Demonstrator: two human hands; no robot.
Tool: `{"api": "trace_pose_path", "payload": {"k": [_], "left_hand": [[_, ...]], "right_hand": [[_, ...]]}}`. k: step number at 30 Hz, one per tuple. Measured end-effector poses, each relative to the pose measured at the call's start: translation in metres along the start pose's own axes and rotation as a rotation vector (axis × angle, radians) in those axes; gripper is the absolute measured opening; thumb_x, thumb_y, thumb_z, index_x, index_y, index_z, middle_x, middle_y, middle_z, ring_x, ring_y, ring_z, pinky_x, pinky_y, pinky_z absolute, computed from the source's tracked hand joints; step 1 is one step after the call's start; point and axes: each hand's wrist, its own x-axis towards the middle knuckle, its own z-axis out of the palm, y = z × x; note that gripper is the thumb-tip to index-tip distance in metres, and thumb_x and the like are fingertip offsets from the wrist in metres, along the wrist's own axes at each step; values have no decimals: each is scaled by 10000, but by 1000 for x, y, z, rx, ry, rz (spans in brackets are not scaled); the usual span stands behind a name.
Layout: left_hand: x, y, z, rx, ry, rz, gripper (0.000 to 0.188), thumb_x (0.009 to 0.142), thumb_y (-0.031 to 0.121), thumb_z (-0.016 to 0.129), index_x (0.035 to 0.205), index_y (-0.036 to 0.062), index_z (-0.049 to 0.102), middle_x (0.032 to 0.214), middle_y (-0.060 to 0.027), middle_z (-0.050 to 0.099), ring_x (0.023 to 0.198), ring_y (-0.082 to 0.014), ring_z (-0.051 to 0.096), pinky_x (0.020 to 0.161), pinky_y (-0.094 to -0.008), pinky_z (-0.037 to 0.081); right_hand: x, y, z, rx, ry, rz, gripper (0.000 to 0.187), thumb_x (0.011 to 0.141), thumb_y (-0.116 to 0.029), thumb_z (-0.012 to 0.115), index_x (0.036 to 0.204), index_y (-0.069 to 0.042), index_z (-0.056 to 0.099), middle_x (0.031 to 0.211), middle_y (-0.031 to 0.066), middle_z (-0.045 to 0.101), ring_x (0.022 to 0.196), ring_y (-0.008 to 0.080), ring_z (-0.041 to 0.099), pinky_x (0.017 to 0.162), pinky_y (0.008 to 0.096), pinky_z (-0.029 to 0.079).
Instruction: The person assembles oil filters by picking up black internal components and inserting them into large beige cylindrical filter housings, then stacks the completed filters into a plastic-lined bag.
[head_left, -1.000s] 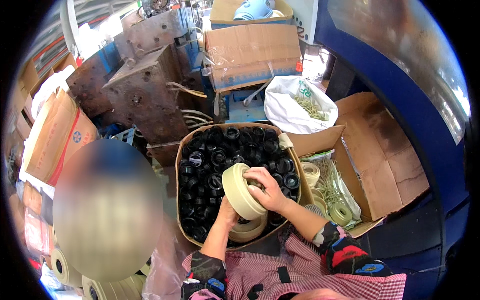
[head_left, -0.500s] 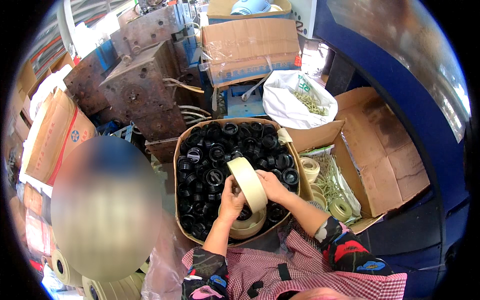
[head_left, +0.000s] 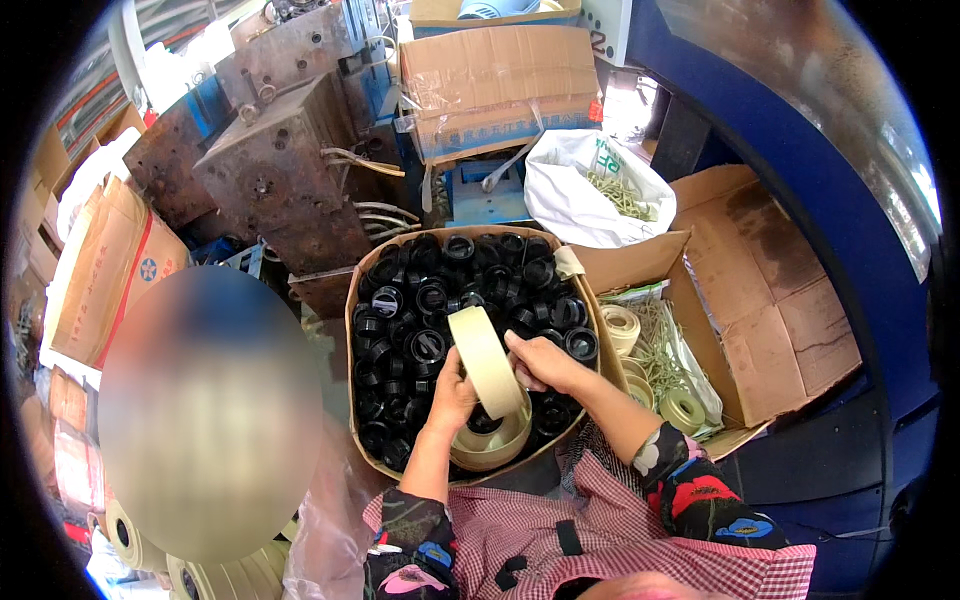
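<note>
My left hand (head_left: 452, 397) grips a wide cream plastic ring (head_left: 488, 365) by its left side, tilted upright. Close to the ring's right side is my right hand (head_left: 541, 363), thumb extended and fingers curled in. Whatever those fingers hold, if anything, is too small to make out. Below both hands, another cream ring (head_left: 503, 452) lies on many black round plastic parts (head_left: 428, 346). These fill a cardboard box (head_left: 352, 335) directly in front of me.
To the right, an open carton (head_left: 775, 310) contains cream rings (head_left: 683, 410) and thin offcuts. Behind it stands a white sack (head_left: 560, 200) of offcuts. Rusty metal blocks (head_left: 270, 175) rise at the back left. A blue machine frame (head_left: 850, 200) curves along the right.
My right hand has come away slightly from the ring's upper right side, its fingers now curled. The ring has shifted slightly left and up, still in my left hand.
</note>
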Motion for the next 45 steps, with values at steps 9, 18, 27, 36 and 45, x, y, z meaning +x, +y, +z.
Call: {"api": "trace_pose_path", "payload": {"k": [9,18,27,36,45], "left_hand": [[-2,7,-1,-25,-54,23,640,786,500,628,1189,17,505,1103,-77,581,996,-164,549,865,-293,436],[0,3,-10,144,-54,121,367,861,229,590,1141,6,514,1036,-82,609,952,-150,567,835,-285,451],[-21,40,-9,662,-4,351,579,717,326,657,1174,0,513,1056,-182,539,922,-329,573,804,-361,469],[-38,30,-18,1116,-251,41,614,614,437,684,1054,14,623,992,-204,554,991,-334,539,856,-395,447],[10,-33,-107,1065,313,14,274,804,222,600,1035,81,638,1051,-157,610,996,-301,574,861,-364,450]], "right_hand": [[-12,3,22,-423,262,-794,451,911,-296,465,1296,-63,421,1202,205,512,1086,303,519,899,374,415],[7,12,12,-318,240,-235,414,895,-351,516,682,-6,600,596,65,573,539,122,515,525,306,438],[23,8,-18,197,316,-193,454,943,-394,409,922,18,598,658,36,565,509,100,470,480,245,394],[23,6,-20,171,291,-153,456,941,-422,412,944,-14,615,653,7,552,522,88,465,491,248,405],[27,19,-68,258,439,-380,390,929,-366,471,964,-4,611,684,12,564,539,80,469,487,233,409]]}}
